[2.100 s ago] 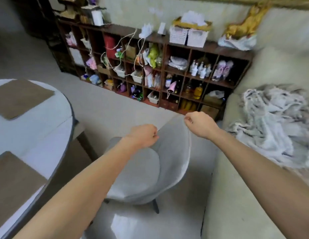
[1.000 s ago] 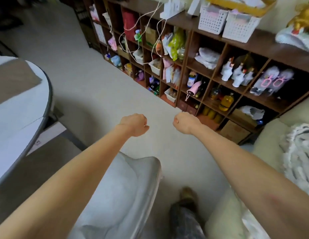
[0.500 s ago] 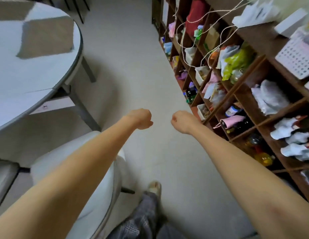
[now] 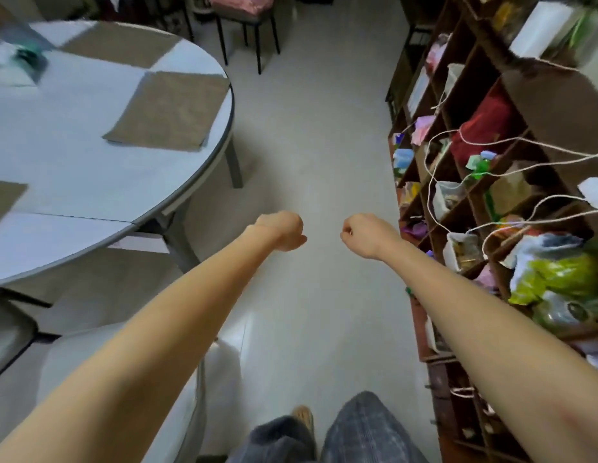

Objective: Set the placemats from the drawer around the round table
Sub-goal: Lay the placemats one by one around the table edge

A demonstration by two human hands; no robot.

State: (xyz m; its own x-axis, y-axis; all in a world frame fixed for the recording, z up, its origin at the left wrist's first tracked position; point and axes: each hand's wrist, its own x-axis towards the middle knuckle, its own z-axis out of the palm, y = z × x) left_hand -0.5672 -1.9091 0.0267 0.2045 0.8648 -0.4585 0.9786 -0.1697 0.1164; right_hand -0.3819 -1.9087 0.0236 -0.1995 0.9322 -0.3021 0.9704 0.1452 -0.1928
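So we've got our left hand (image 4: 284,230) and right hand (image 4: 364,233) both balled into empty fists out over the floor (image 4: 317,162). Three brown placemats (image 4: 168,111) lie on the round table (image 4: 90,168) off to our left, cluttered shelf (image 4: 491,182) on our right.

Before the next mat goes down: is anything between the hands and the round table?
Both the left hand and right hand are closed fists over bare floor, holding no mat. The white chair sits by the round table below the left arm; nothing else intervenes.
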